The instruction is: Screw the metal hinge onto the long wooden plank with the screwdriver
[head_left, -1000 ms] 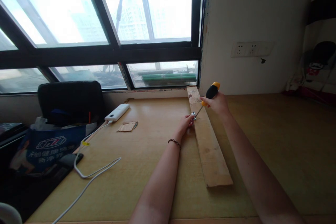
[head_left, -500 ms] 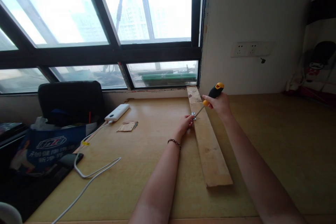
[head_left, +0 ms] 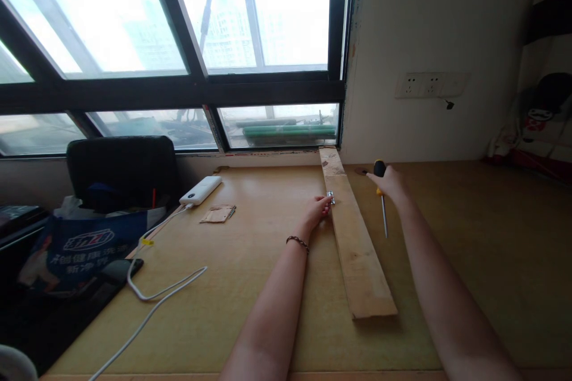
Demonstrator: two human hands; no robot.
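A long wooden board (head_left: pixel 364 256) lies lengthwise on the table, its far end near the window sill. At the board's left edge sits a small shiny metal hinge (head_left: pixel 330 197). My left hand (head_left: pixel 318 209) pinches this hinge against the edge, with the fingers closed. To the right of the board, my right hand (head_left: pixel 391 183) grips a screwdriver (head_left: pixel 384 214) by its black and yellow handle. The metal shaft points down toward the tabletop, apart from the board and hinge. Whether the tip touches the table I cannot tell.
Left of the board lie a small piece of cardboard (head_left: pixel 218 214), a white power bank (head_left: pixel 201 191) and its white cable (head_left: pixel 156 300). A blue bag (head_left: pixel 84 250) and a black chair (head_left: pixel 120 169) stand at the left. Wall sockets (head_left: pixel 431 85) are at the back right.
My right hand has drawn the screwdriver away from the hinge to the right of the board, and its shaft has swung to point down. My left hand stays at the hinge.
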